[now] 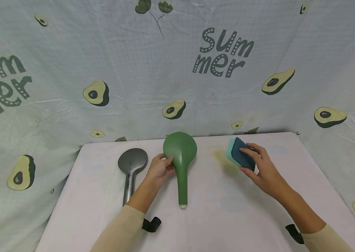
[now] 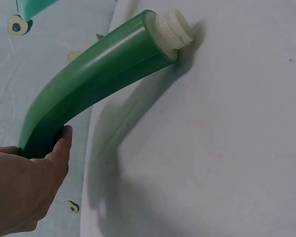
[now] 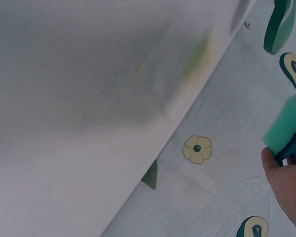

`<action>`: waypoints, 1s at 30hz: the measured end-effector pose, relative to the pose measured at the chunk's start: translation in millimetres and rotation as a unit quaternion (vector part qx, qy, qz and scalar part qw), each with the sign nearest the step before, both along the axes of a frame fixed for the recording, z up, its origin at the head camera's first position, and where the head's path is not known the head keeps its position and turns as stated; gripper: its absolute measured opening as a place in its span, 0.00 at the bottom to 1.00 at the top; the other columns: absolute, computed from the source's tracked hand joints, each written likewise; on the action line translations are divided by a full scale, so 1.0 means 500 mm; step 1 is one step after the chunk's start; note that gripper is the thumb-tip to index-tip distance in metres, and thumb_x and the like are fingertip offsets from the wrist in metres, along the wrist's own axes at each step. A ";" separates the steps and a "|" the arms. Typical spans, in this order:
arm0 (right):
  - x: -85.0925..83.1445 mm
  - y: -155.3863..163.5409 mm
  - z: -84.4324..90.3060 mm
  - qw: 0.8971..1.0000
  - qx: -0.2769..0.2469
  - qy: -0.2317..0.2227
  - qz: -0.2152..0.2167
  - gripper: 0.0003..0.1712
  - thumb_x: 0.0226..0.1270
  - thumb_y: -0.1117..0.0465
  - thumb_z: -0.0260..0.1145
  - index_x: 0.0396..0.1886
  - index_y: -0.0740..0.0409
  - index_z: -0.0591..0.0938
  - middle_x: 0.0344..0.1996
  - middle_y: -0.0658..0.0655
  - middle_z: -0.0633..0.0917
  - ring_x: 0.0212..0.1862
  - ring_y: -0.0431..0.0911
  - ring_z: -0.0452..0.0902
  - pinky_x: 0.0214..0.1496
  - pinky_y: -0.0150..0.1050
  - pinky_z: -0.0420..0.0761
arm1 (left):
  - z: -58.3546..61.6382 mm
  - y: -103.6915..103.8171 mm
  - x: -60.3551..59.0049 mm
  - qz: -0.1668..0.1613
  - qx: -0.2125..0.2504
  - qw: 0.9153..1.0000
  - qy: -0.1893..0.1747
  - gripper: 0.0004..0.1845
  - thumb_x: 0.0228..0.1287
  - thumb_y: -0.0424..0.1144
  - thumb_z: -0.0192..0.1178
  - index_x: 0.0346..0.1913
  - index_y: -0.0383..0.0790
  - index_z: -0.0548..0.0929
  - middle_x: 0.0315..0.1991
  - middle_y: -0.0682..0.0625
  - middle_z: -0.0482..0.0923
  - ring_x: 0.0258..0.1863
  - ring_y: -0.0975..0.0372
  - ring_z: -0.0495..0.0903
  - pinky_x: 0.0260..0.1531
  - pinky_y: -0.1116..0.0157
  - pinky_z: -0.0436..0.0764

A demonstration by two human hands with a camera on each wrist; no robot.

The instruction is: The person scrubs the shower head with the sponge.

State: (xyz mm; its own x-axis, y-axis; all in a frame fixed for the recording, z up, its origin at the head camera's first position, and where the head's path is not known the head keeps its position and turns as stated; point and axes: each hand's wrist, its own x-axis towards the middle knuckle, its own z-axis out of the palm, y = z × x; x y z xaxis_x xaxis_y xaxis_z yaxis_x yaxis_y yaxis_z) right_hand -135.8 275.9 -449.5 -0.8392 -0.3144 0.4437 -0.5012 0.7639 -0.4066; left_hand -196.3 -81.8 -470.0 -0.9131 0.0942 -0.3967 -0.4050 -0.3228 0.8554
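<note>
My left hand [image 1: 161,169] grips a green handheld shower head [image 1: 182,157] by the side of its round head, thumb on its near face. Its handle points toward me and ends in a pale threaded tip [image 2: 175,29], clear in the left wrist view. To the right, my right hand [image 1: 263,169] pinches a two-tone scrub sponge [image 1: 243,154] between thumb and fingers. The sponge has a mint foam layer [image 3: 287,123] and a dark blue scouring side. It is held up near the back of the table, apart from the shower head.
A grey shower head [image 1: 133,161] lies left of my left hand, its handle partly behind my forearm. The white table [image 1: 215,217] has a yellowish stain [image 1: 219,155] near the sponge. Behind it hangs a cloth [image 1: 127,70] printed with avocados.
</note>
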 end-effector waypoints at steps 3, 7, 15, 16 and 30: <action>-0.006 0.001 0.000 1.000 0.000 -0.006 0.000 0.43 0.59 0.69 0.78 0.74 0.53 0.71 0.72 0.67 0.66 0.68 0.63 0.70 0.55 0.56 0.82 | -0.008 0.014 0.000 -0.002 -0.015 1.000 -0.006 0.24 0.80 0.29 0.49 0.72 0.21 0.61 0.54 0.34 0.77 0.41 0.58 0.83 0.40 0.64 0.84; -0.011 0.002 -0.001 1.000 -0.014 -0.020 0.006 0.41 0.61 0.69 0.76 0.73 0.54 0.71 0.72 0.68 0.66 0.68 0.66 0.70 0.53 0.62 0.82 | -0.015 0.031 -0.001 -0.003 -0.023 1.000 -0.016 0.24 0.80 0.28 0.49 0.71 0.19 0.61 0.59 0.30 0.75 0.49 0.53 0.82 0.51 0.59 0.83; -0.013 0.007 -0.008 1.000 -0.014 -0.026 0.006 0.40 0.62 0.69 0.76 0.73 0.55 0.71 0.71 0.69 0.66 0.67 0.66 0.70 0.54 0.64 0.81 | -0.034 0.067 -0.002 -0.009 -0.019 0.999 -0.031 0.23 0.80 0.28 0.48 0.71 0.21 0.62 0.62 0.30 0.71 0.57 0.50 0.77 0.61 0.53 0.79; -0.013 0.007 -0.009 1.000 -0.015 -0.026 0.005 0.40 0.62 0.69 0.76 0.73 0.55 0.71 0.71 0.69 0.66 0.67 0.66 0.70 0.54 0.64 0.81 | -0.035 0.071 -0.002 -0.012 -0.019 0.999 -0.029 0.23 0.80 0.28 0.48 0.70 0.21 0.62 0.62 0.30 0.71 0.58 0.49 0.77 0.62 0.53 0.79; 0.001 -0.001 -0.008 0.999 -0.016 -0.041 0.003 0.39 0.64 0.68 0.75 0.73 0.54 0.71 0.71 0.69 0.66 0.67 0.67 0.69 0.53 0.64 0.83 | -0.070 0.100 0.000 -0.045 -0.094 0.995 -0.007 0.25 0.80 0.31 0.53 0.70 0.18 0.63 0.58 0.29 0.76 0.50 0.53 0.85 0.51 0.62 0.87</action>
State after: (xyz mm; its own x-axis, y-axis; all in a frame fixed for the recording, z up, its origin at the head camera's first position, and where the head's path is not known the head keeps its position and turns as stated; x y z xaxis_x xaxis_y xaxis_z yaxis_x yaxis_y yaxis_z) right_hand -135.1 275.6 -453.5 -0.8710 -0.3062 0.3842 -0.4700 0.7471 -0.4701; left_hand -196.3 -32.0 -505.1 -0.8983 0.0990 -0.4280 -0.4377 -0.1192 0.8912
